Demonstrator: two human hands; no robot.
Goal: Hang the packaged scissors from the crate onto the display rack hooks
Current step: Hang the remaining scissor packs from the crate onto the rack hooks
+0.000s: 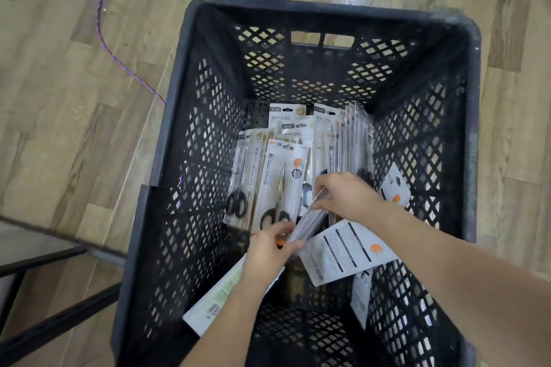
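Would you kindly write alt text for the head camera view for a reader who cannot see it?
Seen from above, a person's left hand and right hand together grip a small stack of packaged scissors inside a black lattice crate on a wood-look floor. More scissor packs lie and lean across the crate's bottom.

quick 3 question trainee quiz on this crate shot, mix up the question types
1. True or false: both hands hold the same small stack of scissor packages inside the black crate.
2. Multiple choice: the package with its printed back facing up lies (A) under the right forearm, (B) outside the crate, (C) on a hook.
3. Fill in: the twisted purple cable lies on the ____ floor.

Key:
1. True: left hand grips the near end, right hand the far end.
2. A
3. wooden
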